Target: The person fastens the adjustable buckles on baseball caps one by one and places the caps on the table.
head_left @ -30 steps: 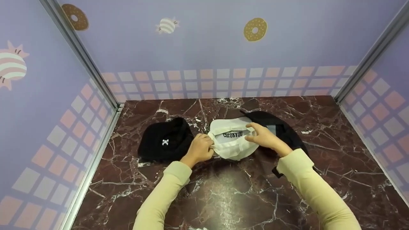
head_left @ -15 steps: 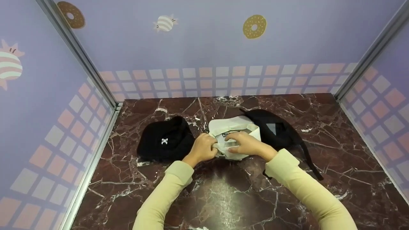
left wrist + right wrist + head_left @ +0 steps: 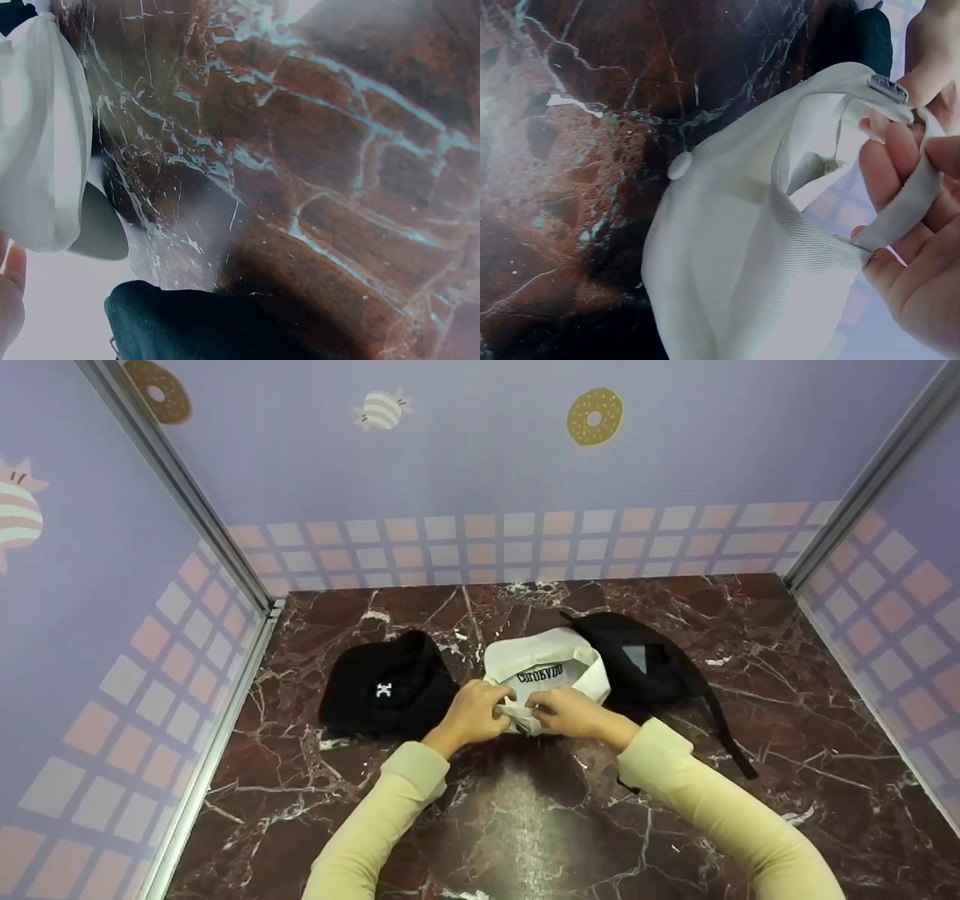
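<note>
A white cap lies upside down at the middle of the marble surface, the letters COLORADO showing inside it. At its near edge my left hand pinches the back strap close to a metal buckle. My right hand meets it from the other side, thumb and fingers around the white strap, which loops out from the cap's back opening in the right wrist view. Only a bit of the left hand shows in the left wrist view, beside the cap's white crown.
A black cap with a small white logo lies left of the white one. Another black cap, its strap trailing toward the front, sits against the right side. Patterned panels enclose the marble surface at the back and sides.
My right hand has moved left from the cap's right side across its opening to the strap by my left hand. The left hand keeps its grip nearly in place.
</note>
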Demonstrator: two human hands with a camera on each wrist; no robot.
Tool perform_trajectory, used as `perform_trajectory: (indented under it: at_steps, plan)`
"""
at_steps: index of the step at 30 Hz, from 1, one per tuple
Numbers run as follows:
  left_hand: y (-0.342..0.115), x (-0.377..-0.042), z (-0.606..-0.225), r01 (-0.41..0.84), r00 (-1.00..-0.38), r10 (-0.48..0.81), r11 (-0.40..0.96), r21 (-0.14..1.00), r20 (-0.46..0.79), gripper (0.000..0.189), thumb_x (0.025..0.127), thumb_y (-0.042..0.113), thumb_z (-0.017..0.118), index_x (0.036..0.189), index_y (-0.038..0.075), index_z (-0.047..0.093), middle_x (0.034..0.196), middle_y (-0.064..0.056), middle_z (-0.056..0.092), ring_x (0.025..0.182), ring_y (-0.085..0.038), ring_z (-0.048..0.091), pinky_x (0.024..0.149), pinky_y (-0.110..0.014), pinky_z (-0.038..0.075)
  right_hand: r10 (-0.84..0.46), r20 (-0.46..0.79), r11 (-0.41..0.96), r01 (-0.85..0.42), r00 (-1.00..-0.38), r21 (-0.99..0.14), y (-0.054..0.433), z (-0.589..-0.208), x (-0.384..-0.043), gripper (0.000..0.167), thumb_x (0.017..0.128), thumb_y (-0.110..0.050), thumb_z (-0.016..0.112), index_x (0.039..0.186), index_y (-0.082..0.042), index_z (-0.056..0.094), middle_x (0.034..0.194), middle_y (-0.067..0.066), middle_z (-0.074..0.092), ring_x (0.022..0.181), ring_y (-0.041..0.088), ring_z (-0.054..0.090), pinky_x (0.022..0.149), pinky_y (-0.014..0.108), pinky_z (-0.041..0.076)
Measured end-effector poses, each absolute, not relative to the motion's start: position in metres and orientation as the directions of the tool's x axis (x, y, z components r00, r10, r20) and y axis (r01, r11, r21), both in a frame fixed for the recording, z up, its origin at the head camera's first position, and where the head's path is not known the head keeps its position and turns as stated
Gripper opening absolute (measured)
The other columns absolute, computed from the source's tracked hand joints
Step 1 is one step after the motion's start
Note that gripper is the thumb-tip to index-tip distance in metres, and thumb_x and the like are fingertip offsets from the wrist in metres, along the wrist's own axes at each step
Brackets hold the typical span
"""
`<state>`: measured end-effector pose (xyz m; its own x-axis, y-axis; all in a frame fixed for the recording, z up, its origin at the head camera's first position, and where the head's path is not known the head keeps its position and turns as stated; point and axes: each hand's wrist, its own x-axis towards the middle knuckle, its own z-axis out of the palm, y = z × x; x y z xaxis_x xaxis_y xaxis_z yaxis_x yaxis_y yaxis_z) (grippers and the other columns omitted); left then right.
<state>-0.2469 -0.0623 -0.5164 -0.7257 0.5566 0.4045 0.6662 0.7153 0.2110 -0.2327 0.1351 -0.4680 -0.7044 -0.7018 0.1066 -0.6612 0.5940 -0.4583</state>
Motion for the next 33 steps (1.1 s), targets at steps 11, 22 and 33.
perform_trajectory:
  at_steps: [11, 22, 33]
  plan:
    - [-0.066, -0.237, -0.5, 0.731, -0.681, 0.702, 0.666, 0.146, 0.209, 0.016, 0.063, 0.023, 0.064, 0.076, 0.015, 0.064, 0.073, 0.002, 0.065, 0.069, -0.02, 0.058, 0.068, -0.035, 0.043, -0.701, 0.12, 0.582, -0.66, -0.703, -0.475, 0.145, -0.453, -0.23, 0.008, 0.08, -0.006, 0.054, 0.076, -0.007, 0.061, 0.058, 0.0, 0.057, 0.056, 0.009, 0.05, 0.055, 0.022, 0.039]
    - [-0.065, -0.235, -0.477, 0.642, -0.74, 0.672, 0.697, 0.319, 0.022, 0.01, 0.07, 0.016, 0.058, 0.077, 0.009, 0.056, 0.062, -0.002, 0.054, 0.056, -0.019, 0.044, 0.055, -0.031, 0.037, -0.731, 0.049, 0.553, -0.632, -0.681, -0.543, 0.153, -0.436, -0.23, 0.013, 0.084, -0.005, 0.05, 0.078, -0.005, 0.062, 0.056, 0.002, 0.057, 0.049, 0.003, 0.044, 0.048, 0.018, 0.035]
    - [-0.065, -0.235, -0.464, 0.484, -0.802, 0.597, 0.637, 0.6, 0.012, 0.006, 0.072, 0.013, 0.05, 0.075, 0.008, 0.052, 0.059, 0.004, 0.04, 0.053, -0.012, 0.037, 0.053, -0.022, 0.031, -0.69, 0.004, 0.531, -0.51, -0.724, -0.677, 0.163, -0.418, -0.234, 0.016, 0.089, -0.011, 0.048, 0.084, -0.002, 0.06, 0.059, 0.007, 0.055, 0.046, 0.006, 0.042, 0.045, 0.02, 0.035]
